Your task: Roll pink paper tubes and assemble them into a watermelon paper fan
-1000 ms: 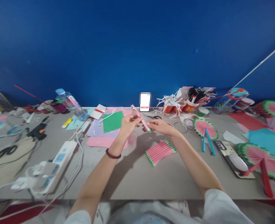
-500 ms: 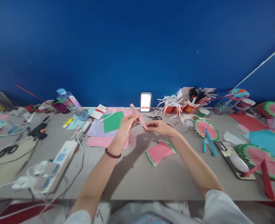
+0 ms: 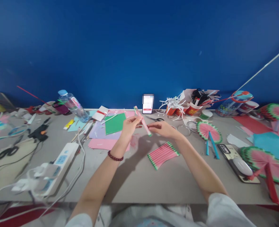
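Note:
My left hand point(image 3: 130, 126) pinches a narrow, folded strip of pink paper point(image 3: 143, 123) with green ends, held slanting above the table. My right hand point(image 3: 164, 129) is beside the strip's lower part, its fingers stretched out and their tips at the paper's edge; whether they press on it is hard to see. Below my right hand, a pleated pink paper with green edges point(image 3: 163, 155) lies on the table. A green sheet point(image 3: 115, 123) rests on purple and pink papers left of my left hand.
A lit phone point(image 3: 147, 105) leans on the blue wall, with scissors point(image 3: 157, 119) nearby. To the left are a power strip point(image 3: 62, 164), a bottle point(image 3: 74, 105) and a glue gun point(image 3: 40, 131). Paper fans point(image 3: 209, 131), a mouse point(image 3: 242, 166) and red cups point(image 3: 193, 108) stand or lie right.
My right fingers have come off the strip's lower end, whose green tip now shows. My left hand keeps its hold, and the strip has turned slightly.

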`<control>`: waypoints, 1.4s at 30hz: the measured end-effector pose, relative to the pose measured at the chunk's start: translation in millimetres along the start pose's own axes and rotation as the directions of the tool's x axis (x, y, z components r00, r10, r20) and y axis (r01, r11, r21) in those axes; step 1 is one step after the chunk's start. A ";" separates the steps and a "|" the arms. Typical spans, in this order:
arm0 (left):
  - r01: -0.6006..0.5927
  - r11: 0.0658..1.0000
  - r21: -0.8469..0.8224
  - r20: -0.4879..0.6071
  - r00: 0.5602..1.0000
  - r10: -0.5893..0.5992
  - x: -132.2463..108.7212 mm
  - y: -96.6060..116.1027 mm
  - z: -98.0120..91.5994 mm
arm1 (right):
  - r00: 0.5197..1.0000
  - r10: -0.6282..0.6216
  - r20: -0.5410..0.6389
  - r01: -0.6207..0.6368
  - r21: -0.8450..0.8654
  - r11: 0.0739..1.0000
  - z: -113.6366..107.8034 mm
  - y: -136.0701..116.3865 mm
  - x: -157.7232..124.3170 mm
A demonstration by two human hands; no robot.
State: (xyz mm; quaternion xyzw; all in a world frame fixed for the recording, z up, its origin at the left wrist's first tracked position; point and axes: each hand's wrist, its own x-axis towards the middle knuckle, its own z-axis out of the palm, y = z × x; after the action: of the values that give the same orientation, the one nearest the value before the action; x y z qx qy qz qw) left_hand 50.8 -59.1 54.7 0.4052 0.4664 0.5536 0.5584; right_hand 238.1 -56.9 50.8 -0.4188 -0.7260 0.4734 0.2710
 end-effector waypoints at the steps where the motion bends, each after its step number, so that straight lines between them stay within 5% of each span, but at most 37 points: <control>1: 0.016 1.000 0.021 0.010 1.000 -0.016 -0.2 -0.2 1.0 | 0.998 -0.031 -0.046 0.030 -0.004 1.000 -0.7 -1.4 -0.8; 4: 0.055 0.993 0.101 0.080 0.995 -0.063 -3.1 -1.2 5.4 | 0.965 -0.123 -0.230 0.142 0.067 0.988 0.6 -3.3 -0.7; 7: 0.007 0.981 0.195 0.188 0.981 -0.044 -8.2 -3.6 10.3 | 0.944 -0.085 -0.319 0.151 0.186 0.971 4.8 -0.9 2.2; 13: -0.122 0.948 0.293 0.391 0.920 -0.003 -12.8 -12.5 11.9 | 0.958 0.031 -0.284 0.110 0.468 0.877 5.9 0.9 4.9; 20: -0.297 0.886 0.356 0.520 0.851 0.076 -19.0 -14.0 9.8 | 0.972 0.126 -0.199 0.009 0.566 0.825 -0.5 2.5 2.8; 23: -0.302 0.868 0.393 0.474 0.876 0.090 -17.1 -12.6 7.9 | 0.981 0.085 -0.177 0.001 0.441 0.897 -6.1 11.7 9.9; 26: -0.254 0.883 0.394 0.348 0.931 0.112 -9.9 -7.1 2.7 | 0.937 -0.036 -0.349 0.019 -0.052 0.998 -13.0 24.1 30.8; 28: -0.211 0.917 0.339 0.272 0.955 0.119 -5.0 -0.7 -1.7 | 0.913 -0.120 -0.389 -0.100 -0.500 0.860 -16.8 31.7 51.4; 31: -0.141 0.958 0.248 0.203 0.975 0.091 -1.0 9.1 -7.3 | 0.961 -0.079 -0.266 -0.188 -0.835 0.518 -21.4 40.1 84.2; 34: -0.120 0.970 0.209 0.185 0.979 0.082 -0.5 14.4 -10.3 | 0.981 0.012 -0.195 -0.185 -0.908 0.375 -28.9 44.7 107.5; 37: -0.117 0.973 0.201 0.199 0.977 0.076 -1.2 15.5 -10.9 | 0.956 -0.011 -0.294 -0.270 -0.892 0.361 -41.6 42.2 114.2; 39: -0.104 0.971 0.214 0.205 0.977 0.059 -1.6 15.3 -10.4 | 0.904 -0.082 -0.419 -0.340 -0.824 0.454 -50.3 33.7 109.3; 42: -0.070 0.968 0.240 0.206 0.978 0.020 -1.3 14.3 -8.7 | 0.850 -0.080 -0.520 -0.298 -0.602 0.741 -55.7 10.7 89.5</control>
State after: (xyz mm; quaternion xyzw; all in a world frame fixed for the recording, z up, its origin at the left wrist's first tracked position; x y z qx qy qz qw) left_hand 38.9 -60.1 66.5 0.5359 0.4630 0.4603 0.5354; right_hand 240.9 48.2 63.3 -0.6411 -0.7192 0.0705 0.2584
